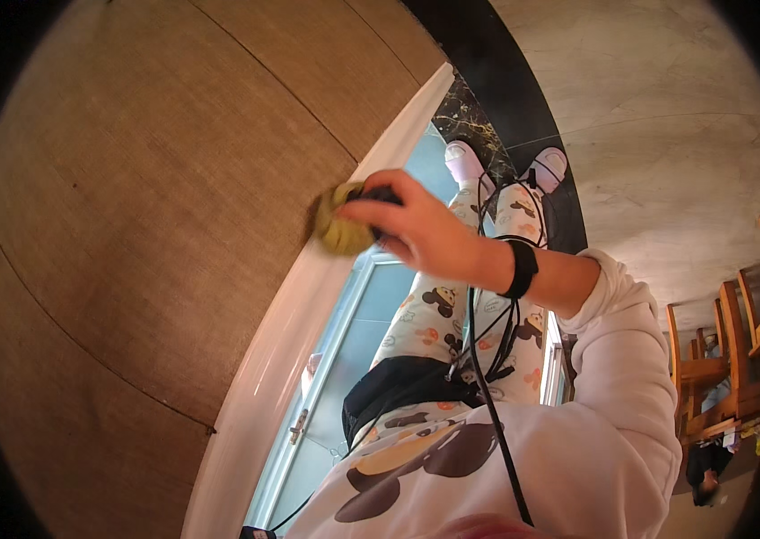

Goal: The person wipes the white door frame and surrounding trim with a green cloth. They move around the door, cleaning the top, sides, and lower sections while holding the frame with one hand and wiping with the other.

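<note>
My right hand [411, 225] is closed around a rounded yellow-green pad with a dark upper part [342, 235], perhaps a scrubber or a folded cloth; blur hides its exact kind. The pad is at the edge where a glossy white trim [259, 359] meets a large tan wood-grain panel [146, 216], and it appears to touch the trim. The thumb and fingers wrap its dark upper part from the side. A black band [522, 268] circles my right wrist. My left hand is out of view.
Past the trim is a pale blue framed door or window [344, 359] with a metal handle [298, 426]. My feet in pink slippers [465, 163] stand by a dark marble strip [468, 117]. A black cable [486, 395] hangs along my body. Wooden chairs [730, 368] stand at the right.
</note>
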`<state>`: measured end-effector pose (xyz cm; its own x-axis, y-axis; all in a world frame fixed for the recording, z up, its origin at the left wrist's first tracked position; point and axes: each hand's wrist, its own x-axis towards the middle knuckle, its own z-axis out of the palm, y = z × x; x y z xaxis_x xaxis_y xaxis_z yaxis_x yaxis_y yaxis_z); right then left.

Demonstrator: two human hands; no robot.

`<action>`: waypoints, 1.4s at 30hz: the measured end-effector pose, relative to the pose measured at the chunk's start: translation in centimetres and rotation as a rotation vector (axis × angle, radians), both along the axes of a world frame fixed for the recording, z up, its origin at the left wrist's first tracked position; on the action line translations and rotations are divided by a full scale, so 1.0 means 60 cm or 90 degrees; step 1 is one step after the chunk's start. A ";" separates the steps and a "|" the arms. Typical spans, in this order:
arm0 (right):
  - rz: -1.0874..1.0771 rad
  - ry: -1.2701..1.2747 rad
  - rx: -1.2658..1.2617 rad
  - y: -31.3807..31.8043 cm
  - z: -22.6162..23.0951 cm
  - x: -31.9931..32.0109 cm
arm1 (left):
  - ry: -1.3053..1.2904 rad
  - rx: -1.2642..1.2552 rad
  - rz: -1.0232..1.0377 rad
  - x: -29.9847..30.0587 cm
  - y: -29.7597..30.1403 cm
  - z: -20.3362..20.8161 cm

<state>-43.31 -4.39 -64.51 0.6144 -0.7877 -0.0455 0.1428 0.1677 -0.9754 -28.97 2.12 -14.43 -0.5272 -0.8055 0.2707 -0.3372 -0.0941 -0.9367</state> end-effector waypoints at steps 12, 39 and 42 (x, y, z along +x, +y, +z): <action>0.114 -0.027 0.096 -0.020 -0.101 -0.024 | -0.243 0.082 0.054 -0.016 -0.028 -0.018; -0.241 0.108 0.619 -0.097 -0.188 -0.294 | -0.077 0.099 0.032 0.052 -0.034 -0.071; -0.168 0.383 0.185 -0.167 -0.300 -0.355 | -0.077 0.084 0.029 0.049 -0.017 -0.066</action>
<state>-64.61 -14.40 -82.52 0.2075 -0.8114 -0.5464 -0.3343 0.4661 -0.8191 -26.02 1.12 -18.42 -0.5122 -0.8534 0.0973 -0.2194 0.0205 -0.9754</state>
